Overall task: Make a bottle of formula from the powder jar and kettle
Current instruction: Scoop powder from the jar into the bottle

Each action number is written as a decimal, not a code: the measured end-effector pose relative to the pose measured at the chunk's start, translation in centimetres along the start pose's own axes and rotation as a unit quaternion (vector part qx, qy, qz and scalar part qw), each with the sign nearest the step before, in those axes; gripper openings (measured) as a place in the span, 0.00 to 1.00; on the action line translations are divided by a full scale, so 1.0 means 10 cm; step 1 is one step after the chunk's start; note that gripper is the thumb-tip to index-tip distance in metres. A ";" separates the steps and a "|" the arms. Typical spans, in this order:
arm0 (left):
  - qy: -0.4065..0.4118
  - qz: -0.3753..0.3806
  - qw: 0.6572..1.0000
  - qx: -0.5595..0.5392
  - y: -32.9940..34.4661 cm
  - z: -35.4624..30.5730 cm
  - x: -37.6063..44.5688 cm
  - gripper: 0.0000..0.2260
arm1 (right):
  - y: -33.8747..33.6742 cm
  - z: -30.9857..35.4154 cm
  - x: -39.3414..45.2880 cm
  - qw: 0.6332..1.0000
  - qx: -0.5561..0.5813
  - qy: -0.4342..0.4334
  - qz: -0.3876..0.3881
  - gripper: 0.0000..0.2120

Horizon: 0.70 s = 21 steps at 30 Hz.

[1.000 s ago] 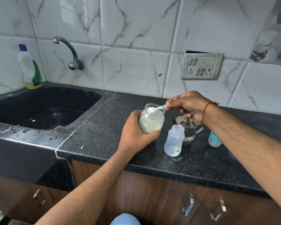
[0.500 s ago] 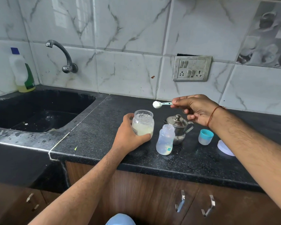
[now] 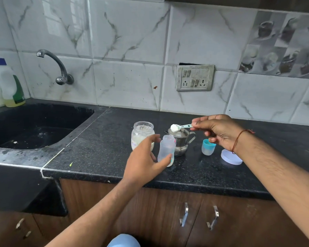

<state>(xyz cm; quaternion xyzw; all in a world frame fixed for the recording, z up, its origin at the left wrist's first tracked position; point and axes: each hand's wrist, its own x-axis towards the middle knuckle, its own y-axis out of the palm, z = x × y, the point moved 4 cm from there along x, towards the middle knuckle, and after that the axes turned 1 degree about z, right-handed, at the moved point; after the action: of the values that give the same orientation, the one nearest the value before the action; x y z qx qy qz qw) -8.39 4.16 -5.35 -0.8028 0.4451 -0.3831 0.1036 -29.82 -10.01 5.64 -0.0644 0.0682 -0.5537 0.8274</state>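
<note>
The open glass powder jar (image 3: pixel 142 132) stands on the black counter (image 3: pixel 100 148). Right of it is the clear baby bottle (image 3: pixel 167 145), open at the top, with the small steel kettle (image 3: pixel 181 141) just behind. My left hand (image 3: pixel 144 161) is spread beside the bottle, thumb against its lower front and fingers between jar and bottle. My right hand (image 3: pixel 219 131) pinches the handle of a pale blue scoop (image 3: pixel 176 127) heaped with white powder. The scoop hangs over the kettle lid, just above and right of the bottle's mouth.
A blue bottle cap (image 3: pixel 207 147) and a white jar lid (image 3: pixel 231 156) lie right of the kettle. The dark sink (image 3: pixel 34 125) with its tap (image 3: pixel 55 66) is at the left, a dish soap bottle (image 3: pixel 9 84) behind it. A socket plate (image 3: pixel 194 77) is on the tiled wall.
My left hand set the jar down on the counter, let go and moved right to the bottle. My right hand carried the filled scoop out of the jar toward the bottle.
</note>
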 end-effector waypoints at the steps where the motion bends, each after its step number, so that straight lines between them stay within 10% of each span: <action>1: -0.016 0.017 1.000 -0.008 0.06 -0.01 0.02 0.35 | 0.00 -0.02 -0.01 1.000 0.001 0.000 0.000 0.10; 21: -0.023 -0.036 0.993 -0.106 0.11 0.09 0.11 0.27 | 0.05 -0.14 -0.07 1.000 -0.016 -0.007 -0.012 0.09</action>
<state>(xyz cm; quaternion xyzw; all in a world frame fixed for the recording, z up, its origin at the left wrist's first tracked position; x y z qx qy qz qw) -8.09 2.52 -5.95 -0.8332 0.4519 -0.3184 0.0145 -29.87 -9.23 4.19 -0.0826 0.0704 -0.5619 0.8200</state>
